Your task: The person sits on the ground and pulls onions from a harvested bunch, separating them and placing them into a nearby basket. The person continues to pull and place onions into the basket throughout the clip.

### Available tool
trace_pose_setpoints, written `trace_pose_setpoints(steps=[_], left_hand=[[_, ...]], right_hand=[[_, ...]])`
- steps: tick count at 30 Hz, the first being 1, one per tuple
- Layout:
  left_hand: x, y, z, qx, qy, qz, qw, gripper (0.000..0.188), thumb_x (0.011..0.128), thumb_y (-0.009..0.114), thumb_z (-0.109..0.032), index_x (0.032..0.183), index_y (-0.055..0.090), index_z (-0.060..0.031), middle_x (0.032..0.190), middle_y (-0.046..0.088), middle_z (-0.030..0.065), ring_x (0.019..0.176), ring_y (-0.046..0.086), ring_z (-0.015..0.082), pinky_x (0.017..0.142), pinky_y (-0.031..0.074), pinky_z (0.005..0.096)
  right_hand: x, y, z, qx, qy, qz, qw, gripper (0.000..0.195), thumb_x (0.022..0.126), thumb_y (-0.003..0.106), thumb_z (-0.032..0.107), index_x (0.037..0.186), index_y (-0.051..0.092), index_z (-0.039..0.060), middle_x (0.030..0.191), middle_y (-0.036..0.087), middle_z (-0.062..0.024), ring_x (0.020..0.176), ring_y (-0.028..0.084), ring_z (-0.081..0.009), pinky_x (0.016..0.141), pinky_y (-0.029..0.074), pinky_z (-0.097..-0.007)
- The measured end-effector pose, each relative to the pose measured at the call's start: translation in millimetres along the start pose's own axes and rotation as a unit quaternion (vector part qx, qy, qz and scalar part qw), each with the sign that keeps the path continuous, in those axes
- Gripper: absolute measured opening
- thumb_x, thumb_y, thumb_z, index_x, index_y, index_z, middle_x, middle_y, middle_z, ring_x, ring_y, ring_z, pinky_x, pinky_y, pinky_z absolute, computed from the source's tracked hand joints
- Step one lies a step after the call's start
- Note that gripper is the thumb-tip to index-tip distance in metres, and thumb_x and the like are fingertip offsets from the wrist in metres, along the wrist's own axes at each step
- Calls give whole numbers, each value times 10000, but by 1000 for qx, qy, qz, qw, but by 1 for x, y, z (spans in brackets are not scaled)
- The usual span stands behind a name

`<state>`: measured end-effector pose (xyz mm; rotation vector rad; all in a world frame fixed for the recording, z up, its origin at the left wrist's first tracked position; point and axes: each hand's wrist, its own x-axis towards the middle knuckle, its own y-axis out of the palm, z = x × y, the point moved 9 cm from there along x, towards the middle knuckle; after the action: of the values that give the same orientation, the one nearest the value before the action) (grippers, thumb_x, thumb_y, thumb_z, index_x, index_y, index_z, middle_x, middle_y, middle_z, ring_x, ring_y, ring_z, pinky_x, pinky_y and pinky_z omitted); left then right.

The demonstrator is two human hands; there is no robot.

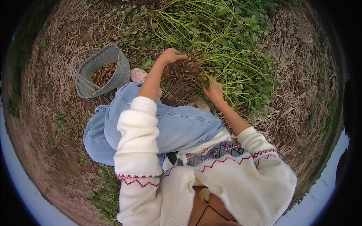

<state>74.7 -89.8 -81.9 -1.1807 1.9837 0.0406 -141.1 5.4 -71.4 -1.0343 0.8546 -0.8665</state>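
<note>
A bundle of green peanut plants lies before me, its leafy tops spread to the right. My right hand is closed around the stems just below the roots. At the other end of these stems is a brown, soil-covered root clump. My left hand reaches to its upper edge, thumb and fingers pinched together at the roots. What lies between those fingertips is too small to make out. To the left stands a grey woven basket with two handles, partly filled with unshelled peanuts.
More uprooted plants are heaped farther ahead. A pink shoe is beside the basket, and my bent legs in blue jeans are close below the roots. Dry straw covers the soil at right. A wooden piece lies near my knee.
</note>
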Motion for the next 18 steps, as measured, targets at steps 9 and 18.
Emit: trace_pose_setpoints(steps=[9, 18], left_hand=[[9, 23, 3, 25, -31, 22, 999, 614, 784, 520, -523, 1052, 586, 25, 1080, 574, 188, 958, 560, 294, 824, 421, 385], [7, 19, -20, 56, 7, -39, 998, 641, 712, 580, -602, 912, 637, 5, 772, 600, 133, 692, 560, 225, 663, 435, 376]], right_hand=[[3, 6, 5, -21, -4, 18, 1000, 604, 761, 607, 285, 1240, 400, -19, 1126, 524, -201, 959, 536, -324, 847, 392, -396], [1, 8, 0, -36, -15, 3, 999, 623, 770, 603, 281, 1262, 369, -22, 1120, 529, -189, 954, 542, -296, 852, 393, -390]])
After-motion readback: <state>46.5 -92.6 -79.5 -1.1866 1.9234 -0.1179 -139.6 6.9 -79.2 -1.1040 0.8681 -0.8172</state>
